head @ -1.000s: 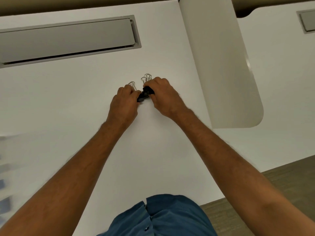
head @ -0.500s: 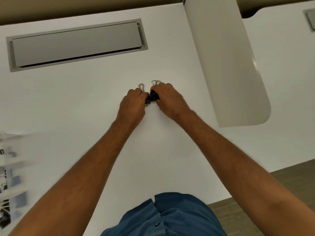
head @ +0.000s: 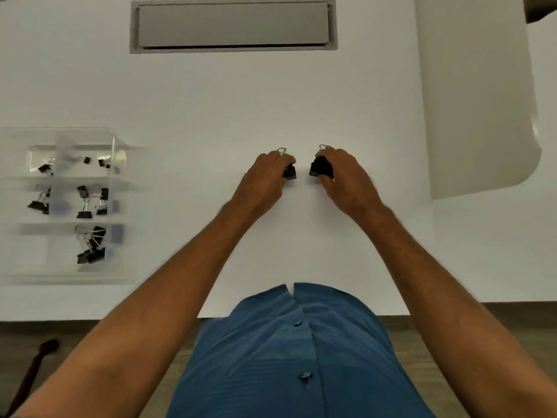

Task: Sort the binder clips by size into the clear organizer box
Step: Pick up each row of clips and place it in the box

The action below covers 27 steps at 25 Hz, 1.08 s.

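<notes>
A small black metal binder clip [head: 290, 171] is gripped by the left hand [head: 265, 179], and a larger black binder clip [head: 321, 168] by the right hand [head: 346, 176], both just above the white counter [head: 211, 116]. Sorted clips are held in the clear plastic organizer box [head: 66, 206] at far left.

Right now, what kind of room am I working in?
Most likely an office workstation: a white desk with a recessed grey cable hatch, a rounded divider panel at the right, and a clear organizer box already holding binder clips.
</notes>
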Available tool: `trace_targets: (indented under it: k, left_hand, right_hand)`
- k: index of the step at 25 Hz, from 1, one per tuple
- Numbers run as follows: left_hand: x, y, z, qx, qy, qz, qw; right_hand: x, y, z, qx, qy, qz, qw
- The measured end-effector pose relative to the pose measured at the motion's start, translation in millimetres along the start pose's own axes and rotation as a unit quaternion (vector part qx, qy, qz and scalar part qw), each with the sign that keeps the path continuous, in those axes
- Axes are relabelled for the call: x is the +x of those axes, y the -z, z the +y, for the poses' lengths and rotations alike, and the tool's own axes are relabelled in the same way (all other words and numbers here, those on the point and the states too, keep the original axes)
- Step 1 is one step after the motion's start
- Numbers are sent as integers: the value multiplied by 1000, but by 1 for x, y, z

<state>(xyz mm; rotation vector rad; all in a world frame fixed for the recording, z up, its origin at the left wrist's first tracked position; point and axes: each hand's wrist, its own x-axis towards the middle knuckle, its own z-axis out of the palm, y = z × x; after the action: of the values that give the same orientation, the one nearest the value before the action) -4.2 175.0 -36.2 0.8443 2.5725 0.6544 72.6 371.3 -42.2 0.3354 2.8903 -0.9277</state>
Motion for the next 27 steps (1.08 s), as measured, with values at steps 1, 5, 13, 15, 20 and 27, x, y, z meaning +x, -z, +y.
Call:
trace_targets:
  k: [1,5,13,15,20,27]
  left_hand:
    - [-15,3,-5,-10,5,10,1000]
    - [-72,23,-31,-36,47,56,997]
    - [-186,97,-128,-64,87,112,988]
    - [-212,121,-159,-58,90,128,986]
    - [-276,169,-244,-27,122,142,982]
    - [-328,195,-329,6,124,68,990]
  right_hand:
    - [-6,-6,-9,13,5,2,1000]
    - [-21,-34,-56,45,46,-24,998]
    - [-23,-92,-199,25,116,-58,991]
    - [-22,-108,-241,23,128,-65,989]
    - [-19,-155,-336,36,169,-88,981]
    - [-15,-216,-433,10,226,-147,963]
